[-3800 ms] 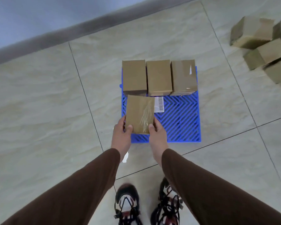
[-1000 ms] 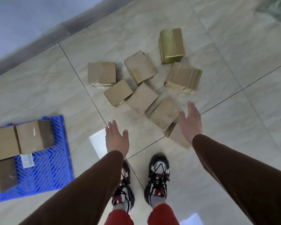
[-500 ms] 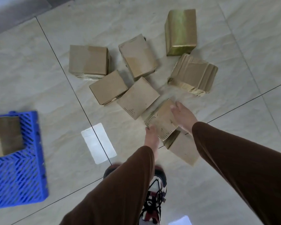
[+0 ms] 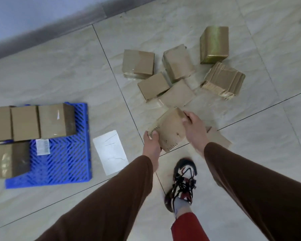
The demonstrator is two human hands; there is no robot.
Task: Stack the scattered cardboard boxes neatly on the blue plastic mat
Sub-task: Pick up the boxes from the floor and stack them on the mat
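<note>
Progress looks like roughly a third of the way, going by what's in frame. Four boxes sit on the blue mat [image 4: 63, 164] already: a row of three along the back, with the rightmost box [image 4: 56, 120] of that row fully in view, plus one more box [image 4: 8, 160] in front at the left edge. The picture cuts off there, so there could be more I can't see.

You've got the next box [image 4: 169, 131] pinched between both hands, just above the floor. Your left hand [image 4: 150, 145] is curled round its near-left corner, and your right hand [image 4: 194, 126] is wrapped over the far-right edge. Both hands are closed on it, with the fingers bent round the cardboard.

Left to do: six boxes are loose on the floor [image 4: 59, 66] behind it, including the shiny greenish one [image 4: 214, 44] and the crumpled one [image 4: 222, 80]. There's also what looks like a flattened bit of cardboard under your right wrist. A white sheet of paper [image 4: 110, 152] lies between you and the mat, so watch your step. The mat's front-right area is free, which I'd guess is where this one goes.
</note>
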